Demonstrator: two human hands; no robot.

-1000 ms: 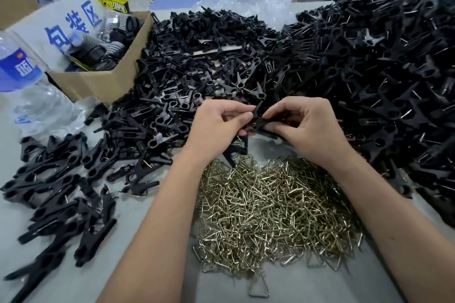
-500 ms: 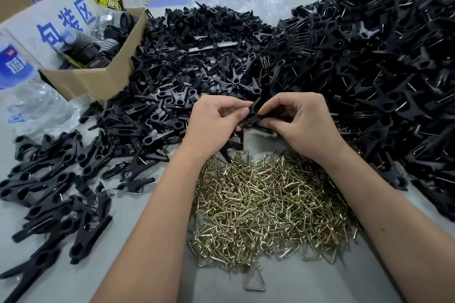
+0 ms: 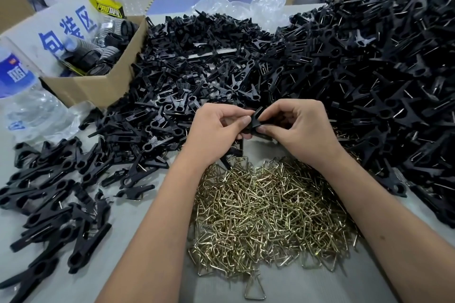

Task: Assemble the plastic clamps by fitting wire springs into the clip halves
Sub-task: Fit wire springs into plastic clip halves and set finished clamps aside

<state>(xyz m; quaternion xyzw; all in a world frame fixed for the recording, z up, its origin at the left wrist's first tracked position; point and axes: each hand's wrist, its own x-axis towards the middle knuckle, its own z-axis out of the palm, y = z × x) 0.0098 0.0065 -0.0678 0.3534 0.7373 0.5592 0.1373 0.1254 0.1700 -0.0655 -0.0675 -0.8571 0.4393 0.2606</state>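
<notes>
Both hands, left hand [image 3: 216, 128] and right hand [image 3: 295, 128], pinch one black clamp [image 3: 256, 122] above the spring pile [image 3: 270, 209]; a loose grip could let the spring fly.

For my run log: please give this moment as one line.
left hand: grips clamp | right hand: grips clamp | springs: piled below

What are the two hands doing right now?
Left hand: fingers pinch the black clip.
Right hand: fingers pinch the same black clip.
</notes>
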